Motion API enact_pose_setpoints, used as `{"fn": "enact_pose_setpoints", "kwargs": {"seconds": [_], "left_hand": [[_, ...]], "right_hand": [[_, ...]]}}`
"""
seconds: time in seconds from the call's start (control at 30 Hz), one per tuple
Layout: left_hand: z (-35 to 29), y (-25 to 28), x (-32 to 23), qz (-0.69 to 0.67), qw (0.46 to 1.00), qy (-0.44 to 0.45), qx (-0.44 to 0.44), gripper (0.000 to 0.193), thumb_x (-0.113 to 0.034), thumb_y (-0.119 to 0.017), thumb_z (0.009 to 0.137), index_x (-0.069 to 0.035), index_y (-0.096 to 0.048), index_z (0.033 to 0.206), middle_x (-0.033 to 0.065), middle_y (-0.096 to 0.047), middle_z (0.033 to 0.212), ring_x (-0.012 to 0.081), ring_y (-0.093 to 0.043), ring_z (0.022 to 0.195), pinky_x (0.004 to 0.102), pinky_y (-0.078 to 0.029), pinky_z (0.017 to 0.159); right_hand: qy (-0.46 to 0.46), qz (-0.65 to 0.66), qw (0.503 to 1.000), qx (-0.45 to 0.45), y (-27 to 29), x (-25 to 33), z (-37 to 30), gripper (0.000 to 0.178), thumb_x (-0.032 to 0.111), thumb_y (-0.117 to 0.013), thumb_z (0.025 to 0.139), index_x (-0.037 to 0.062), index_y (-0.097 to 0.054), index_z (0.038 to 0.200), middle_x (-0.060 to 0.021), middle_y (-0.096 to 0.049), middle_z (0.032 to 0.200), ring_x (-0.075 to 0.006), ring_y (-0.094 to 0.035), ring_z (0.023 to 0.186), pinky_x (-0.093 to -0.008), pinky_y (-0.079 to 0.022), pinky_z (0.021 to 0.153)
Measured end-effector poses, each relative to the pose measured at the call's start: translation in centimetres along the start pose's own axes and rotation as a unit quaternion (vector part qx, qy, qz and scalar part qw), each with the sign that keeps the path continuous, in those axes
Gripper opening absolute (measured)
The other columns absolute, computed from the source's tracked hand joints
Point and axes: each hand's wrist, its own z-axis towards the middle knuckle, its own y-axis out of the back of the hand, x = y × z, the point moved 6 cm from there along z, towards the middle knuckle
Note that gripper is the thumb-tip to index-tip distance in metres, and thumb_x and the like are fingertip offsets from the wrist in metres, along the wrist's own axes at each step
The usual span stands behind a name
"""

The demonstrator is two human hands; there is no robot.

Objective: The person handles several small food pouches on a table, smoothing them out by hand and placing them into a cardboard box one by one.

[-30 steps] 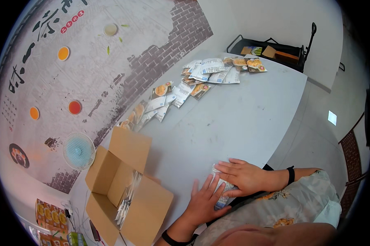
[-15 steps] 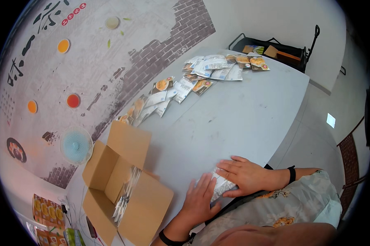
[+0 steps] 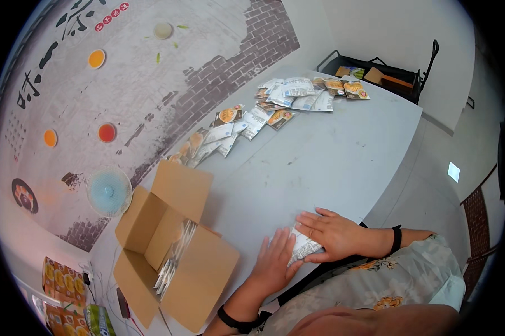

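Note:
A white printed sachet (image 3: 304,246) lies at the table's near edge, between my two hands. My left hand (image 3: 272,262) rests with stretched fingers over its left side. Over its upper right side lies my right hand (image 3: 337,238), also flat with fingers out. Both palms face down, and parts of the sachet are hidden beneath them. To the left, an open cardboard box (image 3: 203,283) holds a row of similar sachets (image 3: 176,260) standing on edge.
More loose sachets (image 3: 254,122) lie in a strip along the table's (image 3: 331,162) wall side, up to the far end. A black folding cart (image 3: 395,78) with boxes stands beyond. A round blue fan (image 3: 109,191) is behind the box. Orange-brown packages (image 3: 65,281) sit lower left.
The view has shifted slightly. My hands stay flat on the sachet, with only small finger movement. The box and the loose sachets stay in place.

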Motion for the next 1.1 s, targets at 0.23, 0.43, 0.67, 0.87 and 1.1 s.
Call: {"fn": "enact_pose_setpoints", "kwargs": {"seconds": [0.23, 0.43, 0.67, 0.87, 1.1], "left_hand": [[0.6, 2.1, 0.6, 0.004, 0.998, 0.064, -0.018, 0.068, -0.027, -0.069, 0.096, 0.001, -0.046, 0.153, 0.0298, -0.035, 0.164, 0.0454, -0.029, 0.156, 0.0636, -0.018, 0.125], [0.1, 1.7, 1.3, -0.035, 0.996, 0.058, -0.052, 0.070, -0.029, -0.070, 0.096, 0.001, -0.045, 0.154, 0.0311, -0.036, 0.164, 0.0457, -0.029, 0.156, 0.0640, -0.018, 0.124], [0.3, 0.5, -0.2, 0.025, 0.999, 0.028, -0.021, 0.089, -0.054, -0.068, 0.097, 0.003, -0.038, 0.158, 0.0319, -0.029, 0.166, 0.0464, -0.025, 0.157, 0.0673, -0.020, 0.122], [0.3, 0.7, -0.2, 0.026, 0.999, 0.021, -0.026, 0.091, -0.055, -0.070, 0.095, 0.004, -0.039, 0.157, 0.0329, -0.031, 0.165, 0.0470, -0.027, 0.157, 0.0672, -0.020, 0.122], [0.5, 1.3, -1.0, 0.047, 0.998, 0.022, -0.036, 0.092, -0.054, -0.077, 0.089, 0.004, -0.044, 0.153, 0.0315, -0.034, 0.164, 0.0457, -0.029, 0.156, 0.0655, -0.022, 0.122]], "right_hand": [[-0.030, 0.045, 0.996, -0.073, 1.1, -0.6, -0.8, 0.058, 0.046, -0.077, 0.090, -0.0012, -0.071, 0.122, -0.0190, -0.069, 0.128, -0.0327, -0.067, 0.116, -0.0455, -0.049, 0.100], [0.012, 0.062, 0.993, -0.104, 1.0, -0.6, -1.3, 0.052, 0.044, -0.076, 0.091, 0.0010, -0.071, 0.120, -0.0182, -0.070, 0.123, -0.0317, -0.068, 0.110, -0.0451, -0.051, 0.096], [0.045, 0.015, 0.998, -0.034, 0.3, 0.2, -0.4, 0.067, 0.049, -0.068, 0.097, -0.0052, -0.062, 0.137, -0.0270, -0.057, 0.147, -0.0388, -0.056, 0.138, -0.0514, -0.044, 0.115], [0.036, 0.032, 0.998, -0.032, 0.3, 0.1, -0.4, 0.066, 0.047, -0.070, 0.096, -0.0049, -0.062, 0.136, -0.0269, -0.057, 0.146, -0.0393, -0.057, 0.137, -0.0515, -0.044, 0.115], [0.046, 0.049, 0.994, -0.082, 0.7, 0.0, -0.7, 0.052, 0.039, -0.075, 0.091, -0.0016, -0.070, 0.123, -0.0220, -0.065, 0.137, -0.0356, -0.065, 0.123, -0.0473, -0.050, 0.105]]}}
